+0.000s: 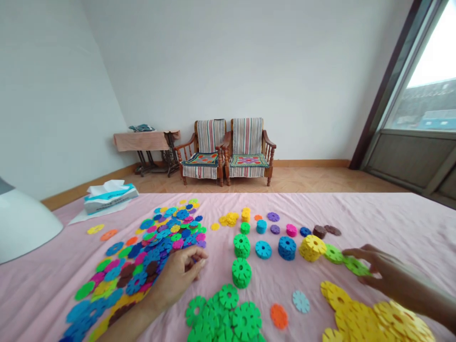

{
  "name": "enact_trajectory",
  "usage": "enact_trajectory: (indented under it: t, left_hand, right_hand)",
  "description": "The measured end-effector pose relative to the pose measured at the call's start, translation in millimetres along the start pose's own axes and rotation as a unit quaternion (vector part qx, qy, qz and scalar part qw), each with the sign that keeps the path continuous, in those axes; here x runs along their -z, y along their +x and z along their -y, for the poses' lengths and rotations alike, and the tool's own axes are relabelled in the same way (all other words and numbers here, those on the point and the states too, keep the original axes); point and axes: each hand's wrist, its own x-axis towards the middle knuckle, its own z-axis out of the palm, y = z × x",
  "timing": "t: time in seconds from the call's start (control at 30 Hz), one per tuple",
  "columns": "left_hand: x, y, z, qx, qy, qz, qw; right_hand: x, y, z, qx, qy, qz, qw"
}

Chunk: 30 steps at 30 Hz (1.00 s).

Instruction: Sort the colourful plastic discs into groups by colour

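My left hand (pixel 180 270) hovers at the right edge of a spread of mixed-colour notched plastic discs (pixel 158 249); its fingers are loosely curled and nothing shows in them. On the right, my right hand (pixel 377 266) has its thumb and fingers around a lime green notched disc (pixel 357 267), which lies low at the cloth. Beside its fingertips is another lime green disc (pixel 334 253). Further left in that row come a yellow stack (pixel 312 248), a dark blue stack (pixel 287 248) and a light blue disc (pixel 263 249). Green stacks (pixel 241 272) run toward me.
Piles of green discs (pixel 224 316) and yellow discs (pixel 377 318) lie near me, with an orange disc (pixel 279 316) and a pale blue disc (pixel 301 301) between. Smaller stacks, including pink (pixel 291 230), stand behind. A tissue pack (pixel 110 197) and white lamp (pixel 24 223) are left.
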Motion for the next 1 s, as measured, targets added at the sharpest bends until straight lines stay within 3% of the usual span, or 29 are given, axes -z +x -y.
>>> enact_trajectory:
  t: [0.37, 0.6, 0.83, 1.0]
  left_hand:
    - [1.9, 1.5, -2.2, 0.013, 0.005, 0.007, 1.0]
    - [2.1, 1.0, -0.1, 0.009, 0.011, 0.008, 1.0]
    - [0.3, 3.3, -3.9, 0.019, -0.005, 0.003, 1.0]
    - [0.0, 3.8, -2.8, 0.012, -0.023, 0.008, 1.0]
  right_hand:
    - [17.3, -0.5, 33.2, -0.018, -0.075, 0.002, 0.997]
    - [17.5, 1.3, 43.0, -0.026, -0.115, -0.022, 0.993]
    - [21.2, 12.5, 67.6, 0.002, -0.093, -0.066, 0.994]
    - [10.8, 21.1, 81.5, 0.028, -0.066, -0.083, 0.994]
